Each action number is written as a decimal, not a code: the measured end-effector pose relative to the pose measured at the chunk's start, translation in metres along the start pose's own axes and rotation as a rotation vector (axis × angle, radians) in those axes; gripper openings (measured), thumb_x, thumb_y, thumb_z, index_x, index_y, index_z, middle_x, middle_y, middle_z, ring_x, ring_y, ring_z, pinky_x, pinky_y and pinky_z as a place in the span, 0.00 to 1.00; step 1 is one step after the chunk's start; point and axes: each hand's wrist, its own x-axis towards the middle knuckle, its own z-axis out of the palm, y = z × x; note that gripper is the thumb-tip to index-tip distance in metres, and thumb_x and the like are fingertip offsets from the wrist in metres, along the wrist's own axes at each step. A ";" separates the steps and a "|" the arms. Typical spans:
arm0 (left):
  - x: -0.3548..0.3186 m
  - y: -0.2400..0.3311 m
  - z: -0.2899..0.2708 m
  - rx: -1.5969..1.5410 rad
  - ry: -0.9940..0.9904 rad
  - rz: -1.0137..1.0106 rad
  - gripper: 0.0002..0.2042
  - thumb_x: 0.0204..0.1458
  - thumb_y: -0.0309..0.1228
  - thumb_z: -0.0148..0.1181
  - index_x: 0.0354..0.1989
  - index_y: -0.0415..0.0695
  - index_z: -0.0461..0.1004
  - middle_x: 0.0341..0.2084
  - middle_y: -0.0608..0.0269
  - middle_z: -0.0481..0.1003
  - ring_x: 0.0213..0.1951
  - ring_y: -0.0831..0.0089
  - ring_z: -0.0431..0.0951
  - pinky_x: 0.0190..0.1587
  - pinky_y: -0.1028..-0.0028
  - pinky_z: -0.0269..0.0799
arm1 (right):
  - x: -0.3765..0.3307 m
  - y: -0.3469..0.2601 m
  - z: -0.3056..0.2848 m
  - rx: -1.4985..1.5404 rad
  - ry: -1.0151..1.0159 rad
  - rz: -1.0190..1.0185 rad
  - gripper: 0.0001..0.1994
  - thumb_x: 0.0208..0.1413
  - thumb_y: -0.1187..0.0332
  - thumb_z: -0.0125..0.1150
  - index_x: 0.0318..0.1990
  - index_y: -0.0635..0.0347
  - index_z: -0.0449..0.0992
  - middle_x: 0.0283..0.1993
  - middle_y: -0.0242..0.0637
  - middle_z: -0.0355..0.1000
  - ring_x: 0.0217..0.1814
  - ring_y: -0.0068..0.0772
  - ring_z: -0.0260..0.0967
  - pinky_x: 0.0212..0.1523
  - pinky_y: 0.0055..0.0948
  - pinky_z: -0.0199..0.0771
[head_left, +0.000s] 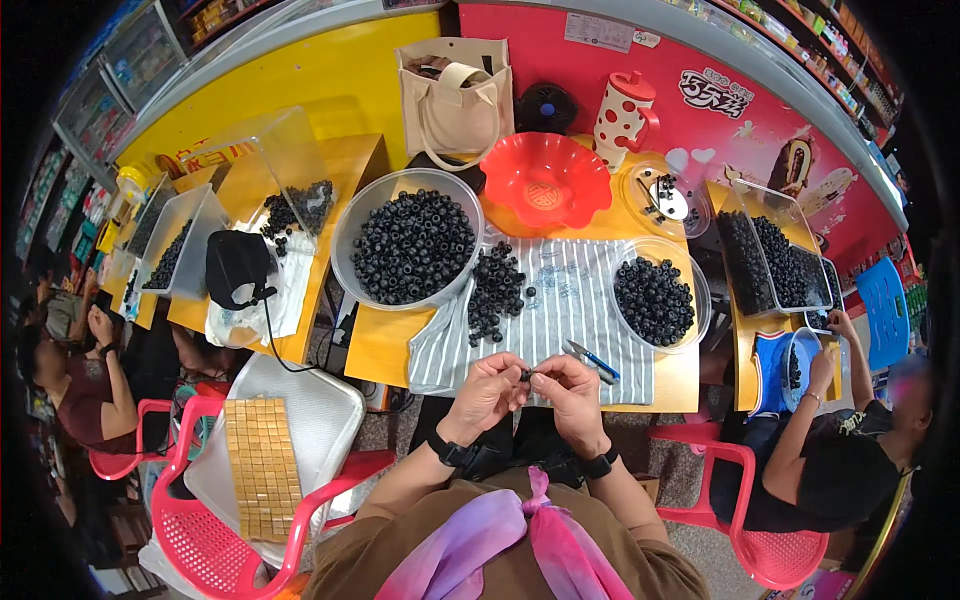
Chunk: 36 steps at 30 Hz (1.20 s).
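Note:
Close together at the table's front edge, my left hand [486, 396] and my right hand [570, 396] pinch a small black part [526, 375] between their fingertips. The fingers partly cover it. Beyond them a loose pile of black ring-like parts [494, 290] lies on a grey-and-white striped cloth [440, 345]. Small clear bluish pieces [565, 282] are scattered on the cloth to the pile's right. A slim blue-and-black hand tool [594, 360] rests just beyond my right hand. Similar black parts fill a large clear tub [345, 250] at left and a smaller clear tub [703, 318] at right.
Behind stand a red scalloped bowl [545, 180], a beige tote bag [452, 95] and a spotted red-and-white tumbler [622, 120]. A black lamp-like device [238, 268] with a cable is at left. Pink chairs [215, 530] flank me; another person [830, 450] works at right.

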 end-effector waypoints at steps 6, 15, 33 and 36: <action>-0.001 -0.004 0.002 0.088 0.021 0.058 0.08 0.55 0.31 0.60 0.38 0.39 0.75 0.26 0.62 0.77 0.24 0.77 0.77 0.24 0.83 0.71 | -0.002 -0.002 -0.001 -0.096 -0.053 -0.146 0.03 0.52 0.82 0.59 0.34 0.67 0.73 0.31 0.33 0.71 0.31 0.24 0.73 0.34 0.21 0.73; -0.003 -0.001 -0.002 0.077 -0.051 0.024 0.11 0.55 0.26 0.59 0.45 0.36 0.75 0.28 0.62 0.78 0.28 0.77 0.78 0.29 0.82 0.75 | -0.005 -0.006 -0.006 -0.443 -0.054 -0.293 0.03 0.49 0.82 0.60 0.30 0.67 0.73 0.30 0.35 0.70 0.30 0.23 0.72 0.31 0.20 0.71; 0.000 0.000 0.014 0.358 -0.023 0.030 0.08 0.55 0.20 0.54 0.42 0.35 0.74 0.29 0.64 0.76 0.28 0.78 0.77 0.30 0.82 0.71 | -0.009 -0.026 -0.011 -0.871 -0.097 -0.447 0.04 0.44 0.78 0.63 0.28 0.64 0.72 0.24 0.40 0.66 0.25 0.43 0.68 0.25 0.35 0.66; -0.001 0.009 0.006 0.466 0.006 -0.012 0.07 0.54 0.21 0.55 0.41 0.37 0.74 0.30 0.62 0.78 0.27 0.79 0.77 0.27 0.82 0.70 | -0.003 -0.022 -0.015 -0.869 -0.130 -0.462 0.04 0.44 0.76 0.62 0.27 0.62 0.73 0.25 0.41 0.66 0.27 0.45 0.68 0.27 0.37 0.66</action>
